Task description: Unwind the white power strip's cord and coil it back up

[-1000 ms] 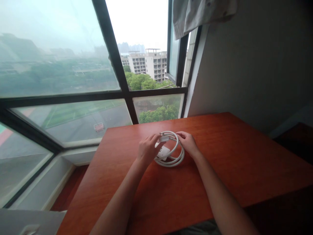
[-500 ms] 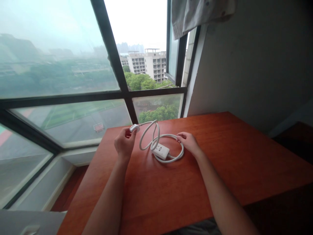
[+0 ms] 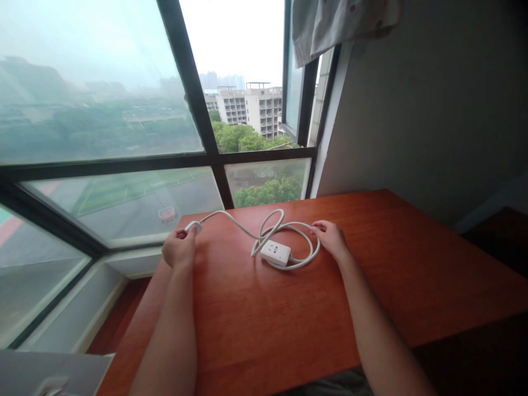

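Between the fingers of my left hand (image 3: 180, 246) is the white plug (image 3: 193, 226) of an extension cord, held over the left side of the table. From it the white cord (image 3: 231, 218) runs right into loose loops at mid-table. Lying inside the loops is the cord's white socket block (image 3: 275, 252), its outlet holes facing up. My right hand (image 3: 331, 237) pinches the outer loop of the cord at its right side. The pinched bit of cord is partly hidden by the fingertips.
The reddish-brown wooden table (image 3: 264, 330) reaches up to a dark-framed window (image 3: 165, 165) on the left and back. A grey wall (image 3: 412, 110) rises behind its right part. Grey cloth (image 3: 330, 27) hangs at the top. A pale surface (image 3: 53, 371) shows at lower left.
My left hand has moved left with the plug, drawing the cord out straighter. The loops and socket block have shifted slightly right, as has my right hand, still on the cord.
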The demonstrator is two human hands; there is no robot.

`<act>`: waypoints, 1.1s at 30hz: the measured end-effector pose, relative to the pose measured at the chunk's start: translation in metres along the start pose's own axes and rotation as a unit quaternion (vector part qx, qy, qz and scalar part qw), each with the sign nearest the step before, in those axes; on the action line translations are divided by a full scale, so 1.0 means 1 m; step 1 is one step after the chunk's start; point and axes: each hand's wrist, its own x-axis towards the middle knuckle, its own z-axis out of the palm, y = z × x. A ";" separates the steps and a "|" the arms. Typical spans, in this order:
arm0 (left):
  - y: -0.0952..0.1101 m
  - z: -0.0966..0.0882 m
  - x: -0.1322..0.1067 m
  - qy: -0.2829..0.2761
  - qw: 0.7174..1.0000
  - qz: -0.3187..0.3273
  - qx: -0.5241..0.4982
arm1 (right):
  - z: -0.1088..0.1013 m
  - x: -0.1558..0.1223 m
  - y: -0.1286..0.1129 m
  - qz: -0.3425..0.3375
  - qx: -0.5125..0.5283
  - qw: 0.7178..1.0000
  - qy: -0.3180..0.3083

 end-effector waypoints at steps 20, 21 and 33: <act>0.010 0.021 -0.019 -0.070 0.992 0.070 -0.072 | 0.030 -0.048 -0.081 -0.271 -0.044 0.943 -0.187; 0.010 0.021 -0.019 -0.069 0.993 0.071 -0.070 | 0.031 -0.050 -0.082 -0.277 -0.052 0.938 -0.201; 0.011 0.021 -0.019 -0.076 0.993 0.071 -0.063 | 0.037 -0.049 -0.080 -0.145 0.081 0.972 -0.168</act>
